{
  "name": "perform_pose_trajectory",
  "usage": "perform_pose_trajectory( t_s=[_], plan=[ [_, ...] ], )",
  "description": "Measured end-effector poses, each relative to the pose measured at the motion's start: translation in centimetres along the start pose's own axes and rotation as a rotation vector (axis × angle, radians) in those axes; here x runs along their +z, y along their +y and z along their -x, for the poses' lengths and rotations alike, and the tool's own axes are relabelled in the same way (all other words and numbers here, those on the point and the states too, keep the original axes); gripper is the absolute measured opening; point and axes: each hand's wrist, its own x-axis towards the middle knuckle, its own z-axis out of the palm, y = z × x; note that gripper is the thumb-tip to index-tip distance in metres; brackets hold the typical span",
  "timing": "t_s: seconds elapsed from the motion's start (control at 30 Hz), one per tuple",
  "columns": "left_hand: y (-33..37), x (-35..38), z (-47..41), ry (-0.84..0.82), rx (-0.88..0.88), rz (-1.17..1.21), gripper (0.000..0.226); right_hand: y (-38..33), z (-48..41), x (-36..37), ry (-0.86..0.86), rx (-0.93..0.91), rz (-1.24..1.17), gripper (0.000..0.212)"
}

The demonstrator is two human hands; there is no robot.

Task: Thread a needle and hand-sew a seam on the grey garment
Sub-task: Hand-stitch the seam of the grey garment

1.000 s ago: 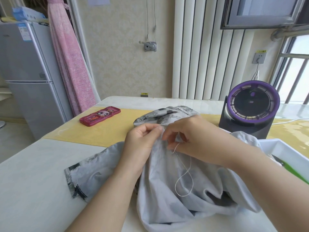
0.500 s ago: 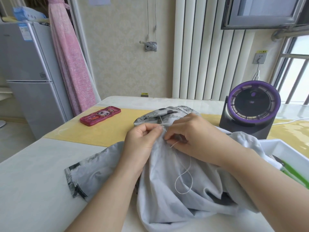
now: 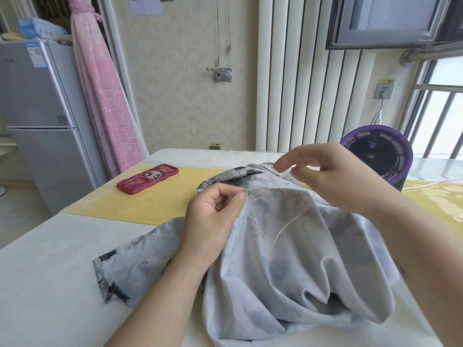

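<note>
The grey garment (image 3: 288, 259) lies bunched on the table in front of me. My left hand (image 3: 213, 214) pinches a fold of its upper edge between thumb and fingers. My right hand (image 3: 323, 171) is raised above the far part of the cloth, thumb and fingers pinched together on something thin, probably the needle, which is too blurred to make out. A white thread (image 3: 285, 226) runs from the stitch point beside my left thumb and curves loosely across the fabric.
A red phone case (image 3: 147, 179) lies on the yellow table runner (image 3: 140, 204) at the left. A purple and black round device (image 3: 378, 156) stands at the back right, behind my right hand. The white table (image 3: 50, 271) extends to the left.
My right hand has lifted up and to the right, away from my left hand, drawing the thread out so its loop on the cloth has shortened. My left hand keeps its hold.
</note>
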Motion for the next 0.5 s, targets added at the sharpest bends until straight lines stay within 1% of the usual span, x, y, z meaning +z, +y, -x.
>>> perform_pose_trajectory(
  t_s=[0.03,0.07,0.1,0.17,0.2,0.23,0.27,0.3,0.33,0.37,0.4,0.43,0.47,0.5],
  plan=[
    [0.1,0.1,0.1,-0.018,0.009,0.0,0.017,-0.3,0.1,0.3,-0.014,0.005,-0.008,0.025],
    [0.1,0.1,0.2,-0.04,0.017,-0.002,0.017,-0.3,0.2,0.6,-0.039,0.014,-0.06,0.016],
    [0.1,0.1,0.2,-0.06,0.022,-0.002,0.017,-0.7,0.4,0.9,-0.085,0.035,-0.139,0.011],
    [0.1,0.2,0.3,-0.074,0.027,0.001,0.019,-0.5,0.3,1.3,-0.171,0.055,-0.309,0.036],
    [0.1,0.1,0.3,-0.069,0.025,0.007,0.016,-0.1,0.1,1.3,-0.191,0.054,-0.377,0.047],
    [0.1,0.1,0.2,-0.06,0.021,0.014,0.012,0.0,0.0,1.3,-0.201,0.059,-0.46,0.055],
    [0.1,0.1,0.2,-0.05,0.019,0.017,0.009,0.1,-0.2,1.3,-0.194,0.067,-0.514,0.058],
    [0.1,0.1,0.1,-0.045,0.02,0.018,0.009,0.2,-0.3,1.3,-0.164,0.093,-0.531,0.057],
    [0.1,0.1,0.1,-0.048,0.026,0.017,0.009,0.4,-0.4,1.5,-0.124,0.11,-0.493,0.052],
    [0.1,0.2,0.2,-0.058,0.036,0.012,0.01,0.3,-0.3,1.7,-0.095,0.134,-0.433,0.043],
    [0.1,0.2,0.2,-0.076,0.048,0.004,0.011,0.4,-0.3,2.0,-0.109,0.145,-0.361,0.032],
    [0.1,0.3,0.3,-0.096,0.061,-0.001,0.012,0.1,-0.2,2.2,-0.162,0.166,-0.317,0.02],
    [0.1,0.3,0.3,-0.11,0.072,-0.004,0.013,-0.1,-0.1,2.3,-0.247,0.172,-0.286,0.02],
    [0.1,0.3,0.3,-0.114,0.078,-0.005,0.013,-0.1,0.0,2.4,-0.312,0.178,-0.282,0.027]
  ],
)
